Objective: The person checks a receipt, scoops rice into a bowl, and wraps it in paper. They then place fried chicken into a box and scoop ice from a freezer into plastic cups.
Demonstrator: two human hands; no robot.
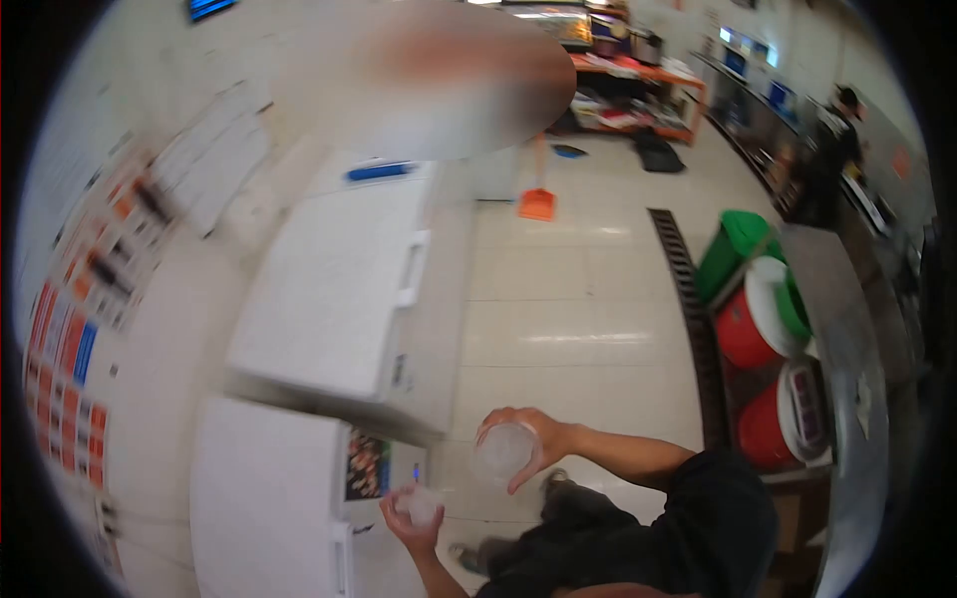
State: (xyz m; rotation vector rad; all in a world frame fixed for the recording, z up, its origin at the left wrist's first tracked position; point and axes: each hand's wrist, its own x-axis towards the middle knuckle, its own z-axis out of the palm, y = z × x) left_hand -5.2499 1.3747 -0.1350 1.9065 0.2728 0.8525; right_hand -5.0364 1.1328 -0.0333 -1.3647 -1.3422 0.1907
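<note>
My right hand [546,439] is wrapped round a clear, round plastic cup [504,454], its broad circular end facing me. Lower and to the left, my left hand [421,539] has its fingers curled round a smaller-looking whitish translucent object [420,506]; blur hides whether it is also a cup. The two hands are apart, held above the floor. My left hand is close to the front of the nearer white chest freezer [264,488], beside a picture panel [368,464] on it.
A second white freezer [329,289] stands beyond, with a blue object [379,171] on top. Red-and-white drums [750,324] and a green bin [736,244] line the right, under a metal counter [832,289]. A floor grate [688,299] runs there. Another person [829,159] stands farther back. An orange dustpan [536,204] lies ahead.
</note>
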